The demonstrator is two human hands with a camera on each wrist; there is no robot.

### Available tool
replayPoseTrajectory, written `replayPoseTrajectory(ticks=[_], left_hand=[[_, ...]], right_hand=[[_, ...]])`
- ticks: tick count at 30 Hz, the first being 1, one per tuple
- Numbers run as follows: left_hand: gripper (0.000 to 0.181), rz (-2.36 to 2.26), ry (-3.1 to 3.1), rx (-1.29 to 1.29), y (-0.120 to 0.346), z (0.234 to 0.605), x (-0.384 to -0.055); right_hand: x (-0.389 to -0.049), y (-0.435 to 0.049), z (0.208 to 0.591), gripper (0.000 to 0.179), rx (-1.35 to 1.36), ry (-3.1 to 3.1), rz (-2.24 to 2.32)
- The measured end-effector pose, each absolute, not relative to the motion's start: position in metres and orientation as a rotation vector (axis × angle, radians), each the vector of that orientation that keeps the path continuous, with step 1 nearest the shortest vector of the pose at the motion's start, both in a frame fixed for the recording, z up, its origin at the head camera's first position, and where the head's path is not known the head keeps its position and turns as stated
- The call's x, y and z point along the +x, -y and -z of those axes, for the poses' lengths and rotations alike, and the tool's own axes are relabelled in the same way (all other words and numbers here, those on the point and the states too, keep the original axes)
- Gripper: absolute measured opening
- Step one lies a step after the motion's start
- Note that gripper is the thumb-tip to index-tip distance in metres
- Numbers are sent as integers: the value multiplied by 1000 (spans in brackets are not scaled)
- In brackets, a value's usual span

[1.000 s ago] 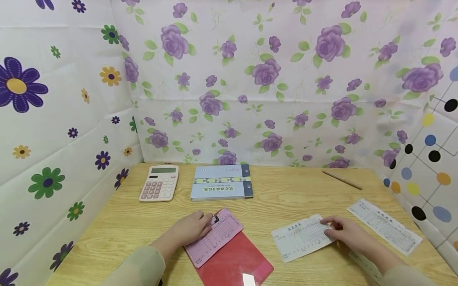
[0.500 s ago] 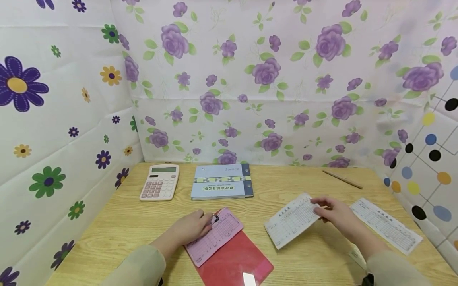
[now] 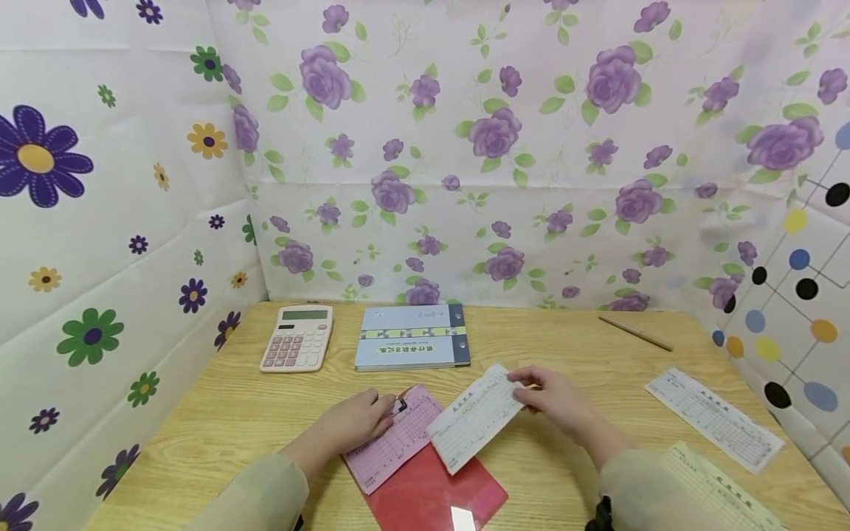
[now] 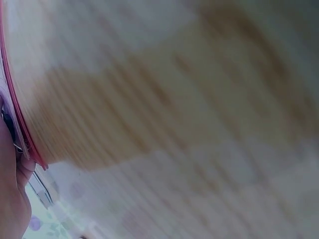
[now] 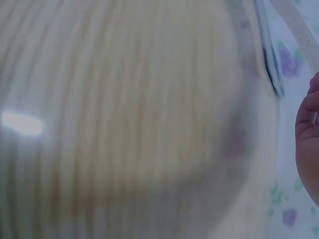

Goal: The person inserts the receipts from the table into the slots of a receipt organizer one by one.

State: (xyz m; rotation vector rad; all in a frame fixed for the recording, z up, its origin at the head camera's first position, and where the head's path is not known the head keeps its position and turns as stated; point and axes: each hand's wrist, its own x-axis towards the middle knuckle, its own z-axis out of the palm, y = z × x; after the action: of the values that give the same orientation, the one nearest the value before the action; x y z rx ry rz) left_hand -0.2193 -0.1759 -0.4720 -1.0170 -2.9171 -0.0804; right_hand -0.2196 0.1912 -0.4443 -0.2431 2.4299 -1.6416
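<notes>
At the centre of the head view, my left hand [image 3: 355, 422] grips a black binder clip [image 3: 401, 405] at the top edge of a pink form pad [image 3: 395, 446]. Beneath the pad lies a glossy red folder [image 3: 441, 490]. In the left wrist view, my fingers sit at the corner of the stacked edges, beside the clip's wire handle. My right hand [image 3: 558, 405] pinches a white printed form [image 3: 474, 419] by its right edge between thumb and fingers. The white form is tilted, and its left end overlaps the pink pad and the red folder in this view.
Behind stand a pink-and-white calculator [image 3: 296, 339] and a blue account book [image 3: 412, 337]. A brown pen-like stick [image 3: 635, 333] lies at the back right. On the right are another white form [image 3: 715, 418] and a yellow form [image 3: 720, 487], partly under my right sleeve. Patterned cloth walls surround the table.
My right hand has lifted the white form off the table and carried it left to the pink pad. The yellow form has come into fuller view. My left hand has stayed in place.
</notes>
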Motion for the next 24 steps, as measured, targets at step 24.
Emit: replayPoseTrajectory(ticks=[24], left_hand=[[30,21,2881,-1058,178,479,-225]], right_hand=[[-210,-72,469,28,-521,-2455,1367]])
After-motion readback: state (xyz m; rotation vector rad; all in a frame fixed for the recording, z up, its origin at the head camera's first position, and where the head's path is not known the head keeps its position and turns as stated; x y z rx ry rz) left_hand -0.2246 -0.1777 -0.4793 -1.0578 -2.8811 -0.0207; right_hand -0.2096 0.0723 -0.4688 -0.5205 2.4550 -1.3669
